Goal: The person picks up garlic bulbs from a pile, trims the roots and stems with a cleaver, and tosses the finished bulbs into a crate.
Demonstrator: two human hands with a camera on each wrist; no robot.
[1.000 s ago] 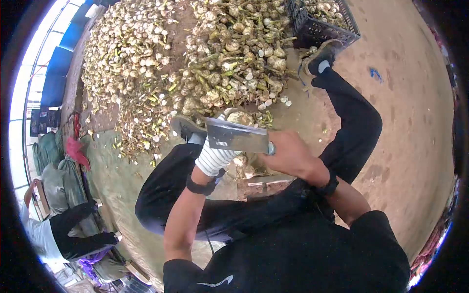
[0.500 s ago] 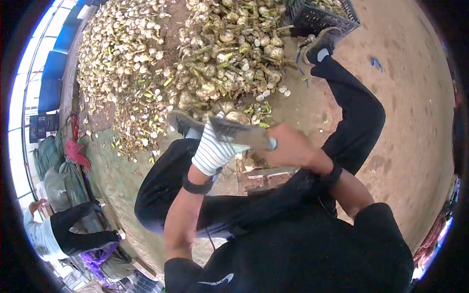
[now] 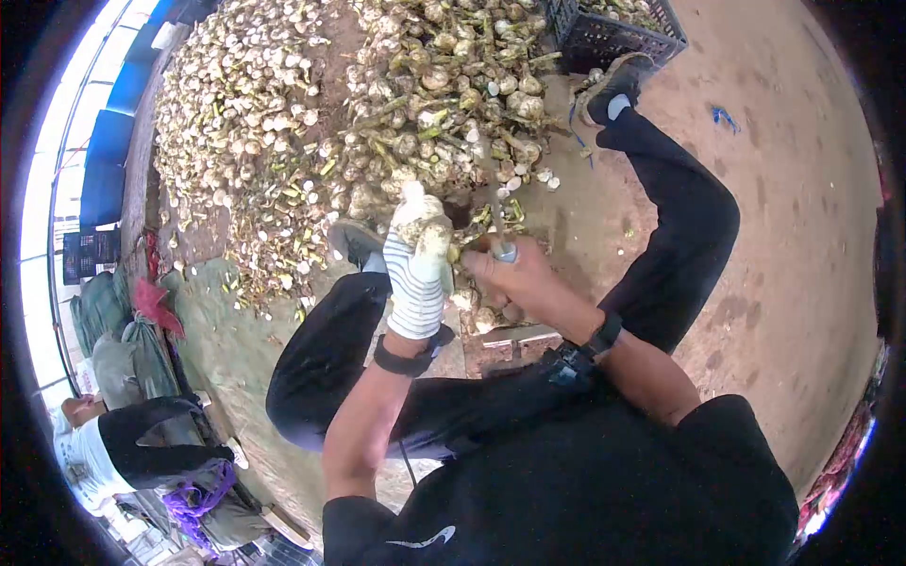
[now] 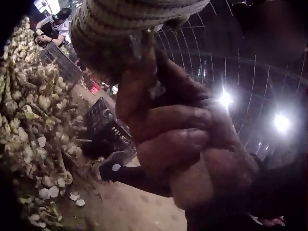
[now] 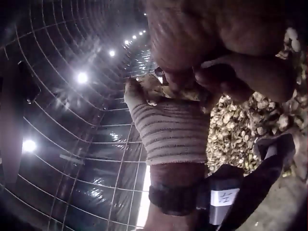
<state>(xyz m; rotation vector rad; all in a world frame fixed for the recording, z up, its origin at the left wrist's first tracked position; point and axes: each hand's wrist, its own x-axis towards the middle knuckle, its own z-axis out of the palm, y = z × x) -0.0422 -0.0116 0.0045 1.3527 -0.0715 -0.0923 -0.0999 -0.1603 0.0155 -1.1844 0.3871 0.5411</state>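
Note:
In the head view my left hand (image 3: 415,288), in a white striped glove, grips garlic (image 3: 423,229) with its dirty bulb upward. My bare right hand (image 3: 528,278) is curled round the handle of a cleaver (image 3: 499,209), whose blade stands nearly edge-on, blurred, pointing toward the pile. The right fingertips come right up to the garlic's stalk side, beside the glove. From the right wrist, the striped glove (image 5: 171,130) shows below the right hand's fingers. The left wrist view shows the right hand's curled fingers (image 4: 173,130) up close; the blade is hidden there.
A large heap of garlic (image 3: 453,85) lies ahead, with cut bulbs and trimmings (image 3: 274,226) to its left. A black crate (image 3: 613,42) stands at the far right by my foot. Between my legs is a small wooden block (image 3: 514,344). Another person (image 3: 94,457) is at the left.
The cleaver has swung from lying broadside over the glove to edge-on at its right. My left hand has turned, bringing the garlic into plain sight.

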